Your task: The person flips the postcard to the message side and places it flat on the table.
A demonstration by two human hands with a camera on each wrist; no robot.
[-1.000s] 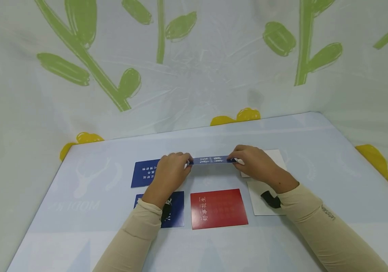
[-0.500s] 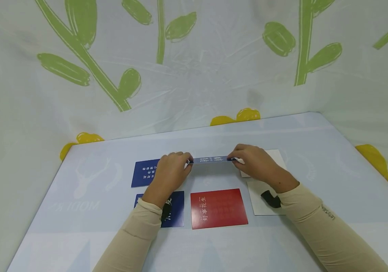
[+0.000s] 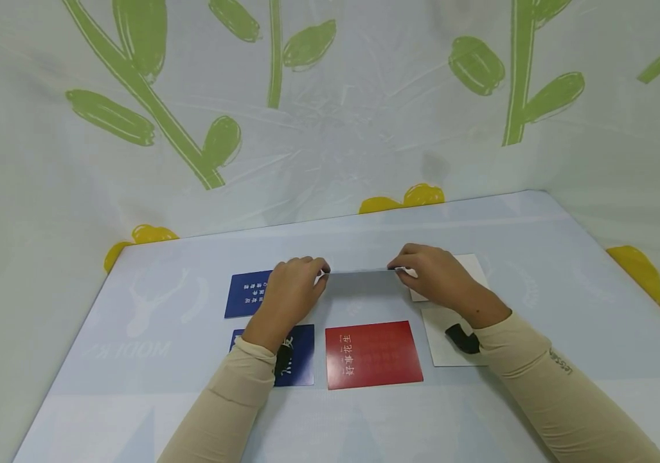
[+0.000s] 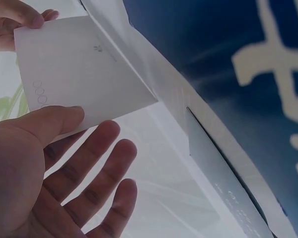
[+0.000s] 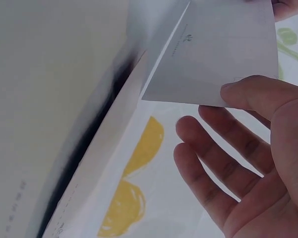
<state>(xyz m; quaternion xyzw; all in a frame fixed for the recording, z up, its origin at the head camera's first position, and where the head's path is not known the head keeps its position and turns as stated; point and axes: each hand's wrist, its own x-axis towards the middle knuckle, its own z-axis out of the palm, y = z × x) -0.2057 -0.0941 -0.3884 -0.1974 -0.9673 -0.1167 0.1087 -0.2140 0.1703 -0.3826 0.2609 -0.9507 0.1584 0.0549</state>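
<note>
My left hand (image 3: 292, 289) and right hand (image 3: 436, 276) pinch opposite ends of a postcard (image 3: 361, 272), which looks almost edge-on from the head. Its pale back, with a small logo and a row of circles, faces the wrist views as a white postcard (image 4: 74, 64). In both of these, each thumb lies on the back and the other fingers are behind or below. Whether the lower edge touches the table cannot be told. A blue card (image 3: 244, 299) lies partly behind the left hand, and a white card (image 3: 471, 267) partly behind the right.
Nearer me lie a second blue card (image 3: 303, 360), partly under the left forearm, a red card (image 3: 373, 354) with white characters, and another white card (image 3: 442, 341). A black curved shape (image 3: 463, 339) shows beside the right wrist. A leaf-printed cloth (image 3: 341, 148) rises behind the table.
The postcard has tilted: its blue printed face, visible earlier as a narrow strip, is now out of sight in the head view. Both hands stay in nearly the same place.
</note>
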